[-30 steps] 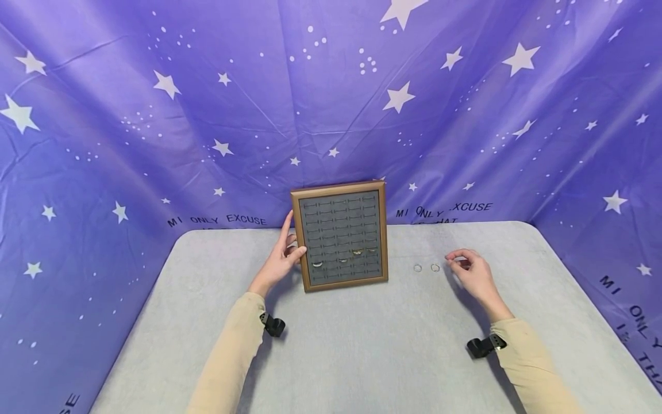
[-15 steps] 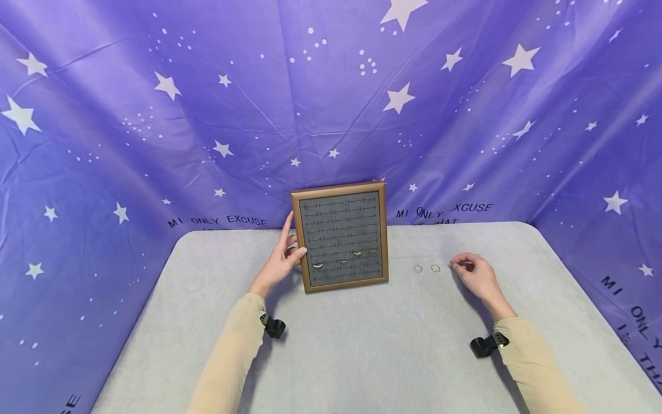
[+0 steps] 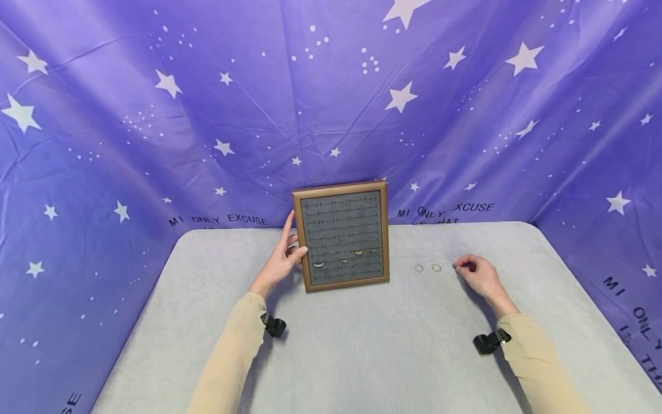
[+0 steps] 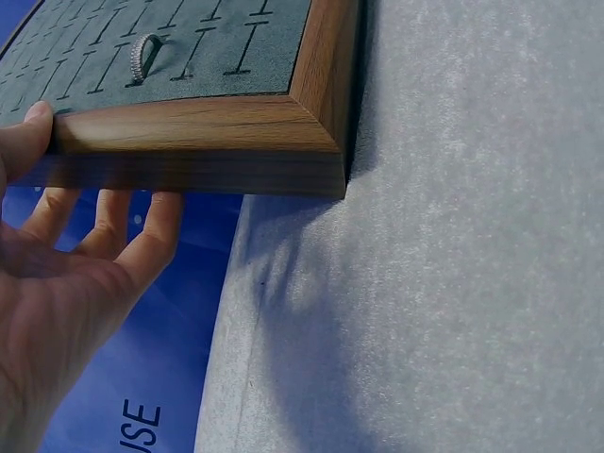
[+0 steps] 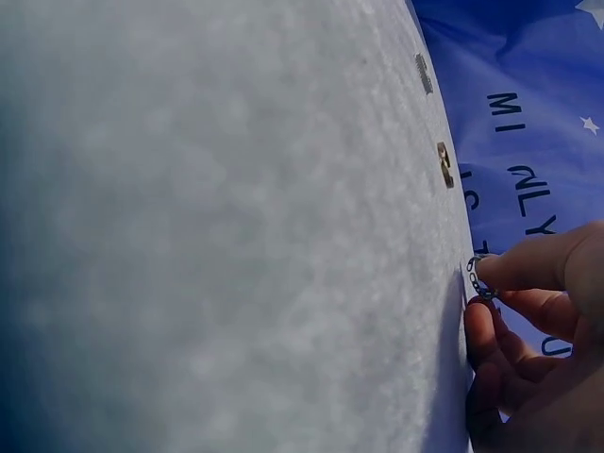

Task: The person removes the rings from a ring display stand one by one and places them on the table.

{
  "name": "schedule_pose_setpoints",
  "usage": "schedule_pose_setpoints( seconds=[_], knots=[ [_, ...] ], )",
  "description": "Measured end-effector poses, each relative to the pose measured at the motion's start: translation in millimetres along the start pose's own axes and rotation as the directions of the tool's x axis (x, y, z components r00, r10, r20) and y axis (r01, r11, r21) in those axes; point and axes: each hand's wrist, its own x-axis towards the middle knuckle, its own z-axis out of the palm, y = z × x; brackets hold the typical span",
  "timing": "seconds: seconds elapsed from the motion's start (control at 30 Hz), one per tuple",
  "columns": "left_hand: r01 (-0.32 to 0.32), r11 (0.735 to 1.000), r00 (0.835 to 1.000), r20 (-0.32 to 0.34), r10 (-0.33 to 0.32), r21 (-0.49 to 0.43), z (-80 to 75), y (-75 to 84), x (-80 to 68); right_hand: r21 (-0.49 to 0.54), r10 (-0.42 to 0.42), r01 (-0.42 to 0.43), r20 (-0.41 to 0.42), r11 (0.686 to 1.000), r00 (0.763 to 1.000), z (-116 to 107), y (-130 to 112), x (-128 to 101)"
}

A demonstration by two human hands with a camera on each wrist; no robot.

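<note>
Resting low on the grey bench (image 3: 362, 345), the right hand (image 3: 478, 276) is seen at the right side, its fingers (image 5: 528, 269) curled and pinching a small ring (image 5: 479, 279) against the bench surface. A second ago this hand was held slightly higher and closer to the loose rings; it has since been lowered and drawn a little to the right, which suggests that the ring has only just been grasped and has not yet been lifted. Two more loose rings are laid just to the left of that hand, a silver ring (image 3: 418, 268) and a gold ring (image 3: 436, 267), side by side and apart from each other.

The ring display tray (image 3: 341, 236), framed in brown wood with grey slotted rows, is propped upright near the back of the bench. Its left edge is steadied by the left hand (image 3: 281, 259), thumb on the front of the frame and straight fingers (image 4: 142, 236) behind it; this hand has not been moved. A few rings are already seated in the lower rows, one of them a seated ring (image 4: 143, 55) shown close in the left wrist view.

A purple star-printed backdrop (image 3: 155, 115) is hung behind and around the bench. Nothing is placed between the right hand and the tray except the two loose rings.
</note>
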Motion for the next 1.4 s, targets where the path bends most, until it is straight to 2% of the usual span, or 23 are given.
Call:
schedule_pose_setpoints(
  seconds=[0.3,0.57,0.87,1.07,1.13,1.4],
  knots=[
    [-0.018,1.000,1.000,-0.014,0.018,-0.013,-5.5,-24.6,8.2,-0.012,-0.012,0.013,0.024,1.000,1.000,-0.3,1.9,-0.6],
    [-0.042,0.999,0.999,-0.025,0.042,0.010,-4.8,-27.0,8.7,-0.002,-0.003,0.003,0.027,1.000,1.000,-3.6,-1.2,-3.2],
    [-0.040,0.999,0.999,-0.020,0.040,-0.007,-5.5,-26.6,8.5,0.109,0.025,-0.026,0.013,0.994,1.000,-1.2,-19.3,-10.8],
    [-0.039,0.999,0.999,-0.008,0.039,0.006,-6.1,-28.9,8.2,0.210,0.025,-0.038,0.065,0.977,0.998,6.5,-34.5,-14.2],
    [-0.033,0.999,0.999,-0.004,0.033,-0.002,-5.9,-28.7,8.8,0.233,0.015,-0.032,0.077,0.972,0.997,8.5,-40.7,-13.7],
    [-0.034,0.999,0.999,0.008,0.034,-0.008,-0.5,-2.8,0.6,0.274,-0.011,-0.017,0.103,0.962,0.995,15.2,-68.1,-10.4]
  ],
)
